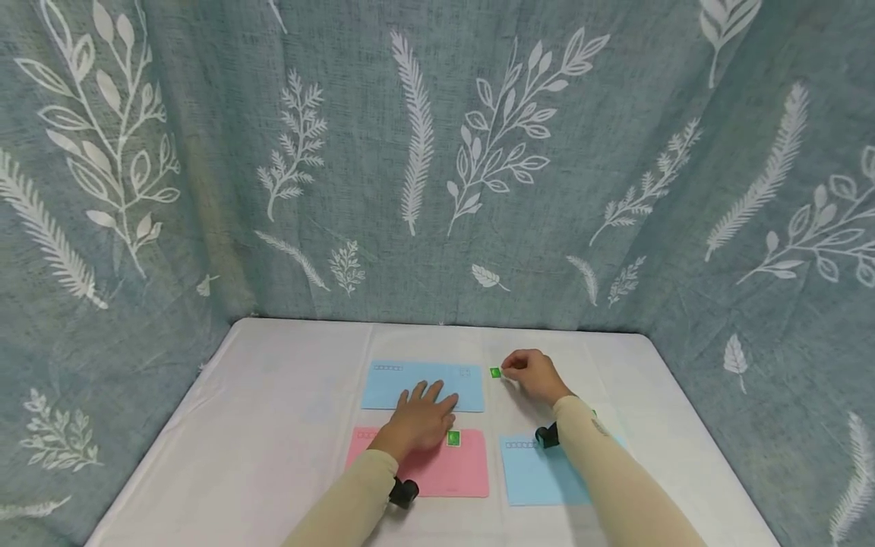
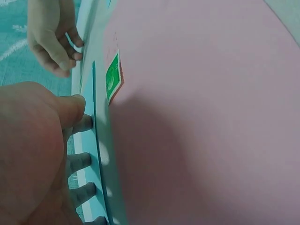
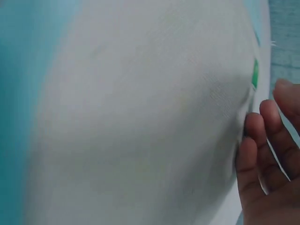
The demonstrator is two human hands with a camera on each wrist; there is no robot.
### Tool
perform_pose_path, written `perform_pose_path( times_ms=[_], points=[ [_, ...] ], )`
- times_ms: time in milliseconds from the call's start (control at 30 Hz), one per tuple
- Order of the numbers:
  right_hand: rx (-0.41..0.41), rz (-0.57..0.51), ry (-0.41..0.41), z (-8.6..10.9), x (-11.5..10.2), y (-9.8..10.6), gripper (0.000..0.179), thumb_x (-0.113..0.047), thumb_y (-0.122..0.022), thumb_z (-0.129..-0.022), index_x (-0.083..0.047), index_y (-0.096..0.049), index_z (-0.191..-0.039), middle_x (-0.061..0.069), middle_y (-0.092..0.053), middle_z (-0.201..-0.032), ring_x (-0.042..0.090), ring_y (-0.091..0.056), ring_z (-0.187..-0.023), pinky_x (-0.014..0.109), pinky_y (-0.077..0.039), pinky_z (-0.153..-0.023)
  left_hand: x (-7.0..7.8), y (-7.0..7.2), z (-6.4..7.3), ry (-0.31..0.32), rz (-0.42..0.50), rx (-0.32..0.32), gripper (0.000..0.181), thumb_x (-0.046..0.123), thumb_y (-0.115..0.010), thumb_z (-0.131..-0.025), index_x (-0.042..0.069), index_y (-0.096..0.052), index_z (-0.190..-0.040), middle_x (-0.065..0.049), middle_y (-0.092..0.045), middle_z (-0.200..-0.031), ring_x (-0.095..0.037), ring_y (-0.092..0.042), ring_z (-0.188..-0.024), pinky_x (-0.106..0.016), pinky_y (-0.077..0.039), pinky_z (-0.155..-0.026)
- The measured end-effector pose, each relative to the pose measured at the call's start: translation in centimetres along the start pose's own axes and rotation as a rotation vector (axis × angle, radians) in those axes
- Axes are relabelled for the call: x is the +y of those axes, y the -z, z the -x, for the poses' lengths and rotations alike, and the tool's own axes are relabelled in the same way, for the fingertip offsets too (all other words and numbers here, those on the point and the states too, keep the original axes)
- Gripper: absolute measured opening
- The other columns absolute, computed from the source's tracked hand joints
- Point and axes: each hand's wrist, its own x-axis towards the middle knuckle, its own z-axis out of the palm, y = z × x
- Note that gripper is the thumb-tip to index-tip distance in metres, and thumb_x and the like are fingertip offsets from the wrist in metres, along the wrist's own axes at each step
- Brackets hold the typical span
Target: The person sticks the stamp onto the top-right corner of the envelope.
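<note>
My left hand (image 1: pixel 418 419) rests with spread fingers on the lower part of the far blue envelope (image 1: pixel 383 387); its wrist crosses over a pink envelope (image 1: pixel 444 475). That pink envelope bears a green stamp (image 1: pixel 453 438) near its upper right corner, seen close up in the left wrist view. My right hand (image 1: pixel 536 374) hovers at the table, fingers bent, with the fingertips right beside a loose green stamp (image 1: pixel 495 372). In the right wrist view, this stamp (image 3: pixel 255 74) lies just beyond the fingertips; contact cannot be made out.
A second blue envelope (image 1: pixel 540 479) lies at the front right, partly under my right forearm. A small bit of green (image 1: pixel 594 412) shows beside the right sleeve. White cloth (image 1: pixel 273 425) covers the table, and a leaf-patterned curtain (image 1: pixel 437 266) hangs around its back and sides.
</note>
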Motion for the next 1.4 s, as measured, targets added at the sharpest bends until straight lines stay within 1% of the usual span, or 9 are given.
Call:
perform_pose_path(
  times_ms=[100,200,367,500,667,733,867,1167,1400],
  points=[
    [0.003,0.041,0.032,-0.9,0.0,-0.3,0.005,-0.008,-0.077,-0.101,-0.008,-0.079,-0.106,0.003,-0.073,-0.098,0.020,-0.063,-0.087,0.040,-0.054,-0.080,0.1,0.2,0.0,0.002,-0.023,0.004,0.050,0.035,-0.047,-0.117,0.021,-0.051,-0.164,-0.012,-0.035,-0.173,-0.041,-0.028,-0.160,-0.063,-0.024,-0.125],
    [0.014,0.073,0.032,-1.4,-0.4,-0.6,0.005,-0.008,-0.078,-0.100,-0.007,-0.079,-0.105,0.003,-0.071,-0.096,0.021,-0.063,-0.086,0.042,-0.055,-0.082,0.1,0.4,0.0,0.003,-0.028,0.005,0.050,0.035,-0.048,-0.116,0.021,-0.051,-0.164,-0.012,-0.035,-0.173,-0.041,-0.028,-0.159,-0.063,-0.025,-0.125],
    [0.054,0.072,-0.033,-1.6,-0.6,-1.3,0.002,-0.009,-0.079,-0.099,-0.007,-0.080,-0.099,0.003,-0.073,-0.095,0.023,-0.061,-0.087,0.043,-0.053,-0.083,0.1,0.5,0.1,0.004,-0.019,-0.006,0.050,0.036,-0.049,-0.116,0.021,-0.051,-0.164,-0.012,-0.035,-0.173,-0.041,-0.028,-0.159,-0.063,-0.024,-0.125],
    [0.085,0.082,-0.040,-1.8,-0.4,-1.7,0.004,-0.009,-0.081,-0.097,-0.007,-0.080,-0.093,0.002,-0.073,-0.089,0.023,-0.061,-0.084,0.044,-0.052,-0.082,0.1,0.4,0.2,-0.001,-0.016,-0.006,0.051,0.037,-0.049,-0.116,0.021,-0.050,-0.164,-0.013,-0.035,-0.173,-0.042,-0.028,-0.160,-0.064,-0.024,-0.125],
    [0.041,0.126,-0.074,-1.7,-0.7,-2.0,0.006,-0.009,-0.081,-0.097,-0.006,-0.078,-0.092,0.002,-0.069,-0.085,0.022,-0.059,-0.082,0.041,-0.050,-0.079,0.0,0.3,0.3,0.005,-0.018,-0.022,0.052,0.038,-0.049,-0.116,0.021,-0.050,-0.165,-0.012,-0.034,-0.173,-0.041,-0.027,-0.160,-0.063,-0.024,-0.126],
    [0.033,0.114,-0.090,-1.5,-0.9,-2.0,0.007,-0.008,-0.080,-0.097,-0.007,-0.077,-0.090,0.004,-0.068,-0.085,0.023,-0.058,-0.081,0.040,-0.049,-0.078,0.1,0.3,0.3,0.004,-0.016,-0.025,0.052,0.038,-0.048,-0.116,0.021,-0.050,-0.165,-0.012,-0.034,-0.174,-0.041,-0.027,-0.160,-0.063,-0.024,-0.126],
    [0.040,0.085,-0.066,-1.3,-1.2,-1.8,0.009,-0.006,-0.080,-0.096,-0.007,-0.074,-0.088,0.006,-0.067,-0.084,0.024,-0.058,-0.081,0.040,-0.049,-0.077,0.1,0.3,0.2,0.004,-0.015,-0.013,0.051,0.038,-0.048,-0.116,0.021,-0.050,-0.164,-0.012,-0.034,-0.173,-0.041,-0.028,-0.160,-0.063,-0.024,-0.125],
    [-0.008,0.034,-0.043,-1.8,-0.5,-1.1,0.009,-0.006,-0.079,-0.098,-0.007,-0.074,-0.091,0.006,-0.066,-0.085,0.022,-0.058,-0.080,0.037,-0.050,-0.076,0.0,0.8,0.2,0.010,-0.032,-0.026,0.050,0.038,-0.046,-0.117,0.023,-0.050,-0.164,-0.011,-0.034,-0.173,-0.040,-0.029,-0.159,-0.062,-0.025,-0.125],
    [-0.042,0.053,-0.033,-1.9,-0.7,-0.6,0.004,-0.007,-0.078,-0.098,-0.006,-0.078,-0.095,0.004,-0.069,-0.088,0.021,-0.061,-0.082,0.037,-0.052,-0.078,0.1,0.8,0.3,0.011,-0.025,-0.029,0.050,0.038,-0.046,-0.117,0.023,-0.050,-0.165,-0.011,-0.033,-0.174,-0.040,-0.028,-0.160,-0.062,-0.024,-0.126]
  ],
)
